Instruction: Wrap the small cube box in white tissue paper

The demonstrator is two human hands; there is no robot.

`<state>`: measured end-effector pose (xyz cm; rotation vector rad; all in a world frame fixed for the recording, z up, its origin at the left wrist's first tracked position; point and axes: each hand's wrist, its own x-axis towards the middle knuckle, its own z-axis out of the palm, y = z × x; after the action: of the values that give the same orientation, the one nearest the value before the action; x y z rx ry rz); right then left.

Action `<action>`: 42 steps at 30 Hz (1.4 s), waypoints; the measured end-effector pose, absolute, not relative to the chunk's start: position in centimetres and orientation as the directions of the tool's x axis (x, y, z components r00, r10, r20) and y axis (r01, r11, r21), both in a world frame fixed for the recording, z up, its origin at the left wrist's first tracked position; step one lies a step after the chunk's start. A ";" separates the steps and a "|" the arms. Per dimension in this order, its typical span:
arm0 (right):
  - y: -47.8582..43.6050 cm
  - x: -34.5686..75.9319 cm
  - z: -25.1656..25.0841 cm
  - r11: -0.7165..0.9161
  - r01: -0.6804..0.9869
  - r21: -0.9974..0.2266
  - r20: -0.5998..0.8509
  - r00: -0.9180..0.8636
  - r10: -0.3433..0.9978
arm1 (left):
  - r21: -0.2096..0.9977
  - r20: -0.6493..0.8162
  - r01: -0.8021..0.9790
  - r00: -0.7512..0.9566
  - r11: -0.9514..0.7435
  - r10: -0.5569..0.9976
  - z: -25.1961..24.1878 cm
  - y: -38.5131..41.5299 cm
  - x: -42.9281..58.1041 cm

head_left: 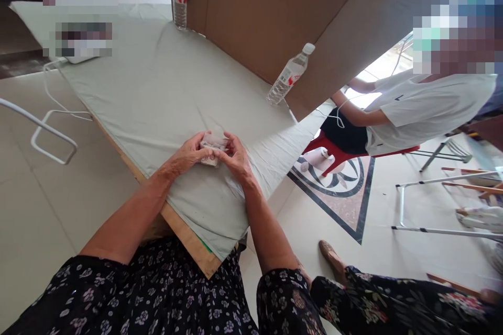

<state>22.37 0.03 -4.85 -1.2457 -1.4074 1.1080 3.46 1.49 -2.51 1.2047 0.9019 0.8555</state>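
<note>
A small whitish packet (214, 141) with a crinkled, partly see-through surface is held low over the near part of the cloth-covered table (145, 78). What it contains cannot be made out. My left hand (189, 153) grips it from the left, thumb along its near side. From the right, my right hand (236, 157) closes on it with bent fingers, its thumb meeting the near edge close to the other thumb. Some fingertips are hidden behind the packet.
Two water bottles, one upright (179, 2) and one tilted in view (288, 77), stand by a large brown cardboard panel (263, 5). A seated person in a white shirt (424, 110) is beyond it. A white-cased item (84, 55) lies far left; a white looped bar (55, 138) juts in.
</note>
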 end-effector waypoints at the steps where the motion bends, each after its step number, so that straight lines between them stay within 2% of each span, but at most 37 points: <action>1: 0.0 22.3 -4.9 0.088 0.164 -0.982 0.080 -0.057 0.995 | 0.989 -0.106 -0.055 0.392 0.139 0.914 -2.6 1.5 3.5; 7: -0.3 21.6 -5.2 0.151 0.204 -0.967 0.142 -0.060 0.988 | 0.995 -0.101 0.025 0.337 0.099 0.936 -3.3 1.7 3.4; 10: -0.4 21.4 -5.5 0.199 0.259 -0.945 0.199 -0.024 0.980 | 0.993 -0.104 -0.011 0.339 0.114 0.935 -3.2 1.7 3.2; 14: -0.2 21.5 -6.0 0.198 0.250 -0.948 0.195 -0.037 0.980 | 0.980 -0.123 -0.107 0.333 0.167 0.935 -2.8 1.7 3.0; 18: -0.1 21.5 -6.2 0.205 0.255 -0.945 0.208 -0.017 0.978 | 0.981 -0.146 -0.075 0.327 0.180 0.934 -2.6 1.7 3.1; 25: 0.3 20.9 -6.4 0.171 0.275 -0.946 0.179 0.006 0.984 | 0.996 -0.042 0.090 0.234 0.021 0.971 -3.9 2.1 3.5; 29: 0.7 20.9 -5.9 0.170 0.319 -0.932 0.184 0.014 0.983 | 0.997 -0.041 0.075 0.255 0.023 0.966 -3.9 2.3 3.5; 35: 1.9 20.7 -4.7 0.310 0.450 -0.837 0.344 -0.009 0.939 | 0.997 -0.006 0.070 0.277 -0.014 0.961 -3.5 2.2 3.3; 38: 1.8 20.4 -4.6 0.397 0.521 -0.756 0.445 -0.037 0.895 | 0.997 0.018 0.064 0.289 -0.038 0.957 -3.8 2.3 3.1; 42: 0.1 20.4 -4.7 0.425 0.655 -0.625 0.502 -0.079 0.861 | 0.995 0.044 0.074 0.301 -0.069 0.953 -4.3 2.4 3.1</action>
<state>20.44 0.09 -4.70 -1.3035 -1.8064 0.2964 3.11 2.41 -4.28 1.4403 1.0120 0.9804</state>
